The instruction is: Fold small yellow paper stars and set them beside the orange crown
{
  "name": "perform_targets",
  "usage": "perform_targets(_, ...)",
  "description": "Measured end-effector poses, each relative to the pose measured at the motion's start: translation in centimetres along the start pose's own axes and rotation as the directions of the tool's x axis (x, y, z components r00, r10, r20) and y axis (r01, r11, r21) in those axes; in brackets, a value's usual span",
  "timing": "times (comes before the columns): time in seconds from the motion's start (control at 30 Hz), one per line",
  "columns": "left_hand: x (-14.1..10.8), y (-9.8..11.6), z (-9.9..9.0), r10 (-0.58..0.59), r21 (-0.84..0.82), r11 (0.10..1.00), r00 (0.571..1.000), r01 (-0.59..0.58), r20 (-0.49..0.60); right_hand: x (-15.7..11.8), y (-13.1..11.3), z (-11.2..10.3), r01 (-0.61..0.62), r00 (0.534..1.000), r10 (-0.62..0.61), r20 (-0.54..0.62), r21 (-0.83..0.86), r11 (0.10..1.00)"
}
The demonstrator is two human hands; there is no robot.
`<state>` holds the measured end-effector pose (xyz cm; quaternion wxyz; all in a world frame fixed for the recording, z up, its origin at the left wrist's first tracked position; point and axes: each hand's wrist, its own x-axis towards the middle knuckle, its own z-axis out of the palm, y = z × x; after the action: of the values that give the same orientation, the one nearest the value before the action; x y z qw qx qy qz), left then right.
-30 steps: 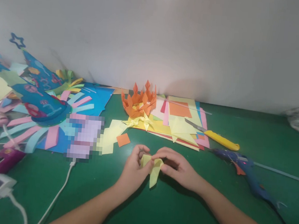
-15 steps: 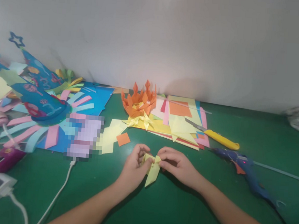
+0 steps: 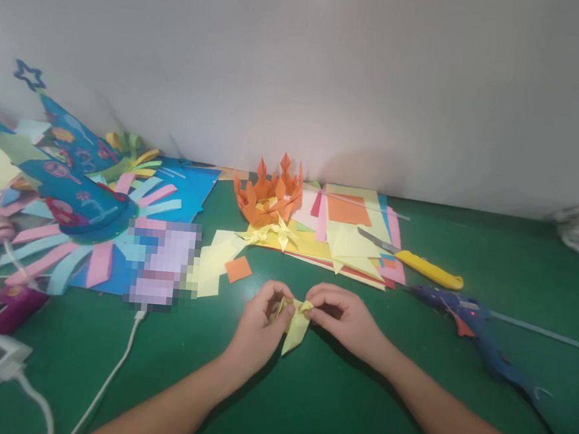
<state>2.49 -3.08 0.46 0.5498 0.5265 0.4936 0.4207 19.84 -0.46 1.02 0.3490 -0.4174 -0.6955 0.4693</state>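
A small piece of folded yellow paper point(image 3: 296, 331) is held between both hands above the green table, one pointed flap hanging down toward me. My left hand point(image 3: 265, 322) pinches its left side with thumb and fingers, which partly cover the folds. On the other side, the fingertips of my right hand point(image 3: 344, 315) grip the upper right corner. Just beyond my left hand lies a small orange paper square point(image 3: 238, 269). Folded yellow paper flowers point(image 3: 282, 235) rest farther back, in front of an orange folded-paper crown point(image 3: 269, 199).
A yellow utility knife point(image 3: 428, 269) lies on the paper stack point(image 3: 352, 242), its handle over the table. Right of it is a blue glue gun point(image 3: 481, 326) with a cord. Decorated blue party hats point(image 3: 78, 194) stand left, near a white cable point(image 3: 111, 377) and loose yellow sheets point(image 3: 210, 271).
The hanging flap of the yellow paper has lifted slightly, and the fold at its upper right corner has turned under my right fingertips. Both hands stay nearly in place.
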Motion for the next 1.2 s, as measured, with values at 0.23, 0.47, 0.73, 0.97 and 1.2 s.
perform_targets(0.23, 0.03, -0.07, 0.14, -0.007, 0.045, 0.999, 1.0, 0.007, -0.003, -0.07, 0.08, 0.07, 0.01, 1.0, -0.01, -0.014, -0.01, 1.0)
perform_targets(0.47, -0.09, -0.14, 0.08, -0.01, 0.117, 0.993, 0.999, 0.014, -0.032, -0.1, 0.02, 0.29, -0.016, 1.0, 0.017, -0.025, 0.058, 0.998)
perform_targets(0.73, -0.34, 0.2, 0.17, -0.031, 0.152, 0.988, 0.999, 0.033, -0.017, -0.11, -0.38, 0.45, -0.069, 0.996, 0.072, -0.053, 0.059, 0.996)
perform_targets(0.97, -0.43, 0.45, 0.2, -0.011, 0.215, 0.977, 1.0, 0.013, -0.009, -0.06, -0.17, 0.52, -0.133, 0.988, 0.139, -0.064, 0.085, 0.987)
perform_targets(1.2, -0.52, 0.08, 0.24, -0.038, 0.175, 0.984, 0.999, 0.032, 0.028, 0.06, -0.74, 0.1, -0.113, 0.994, 0.113, 0.009, 0.048, 0.992)
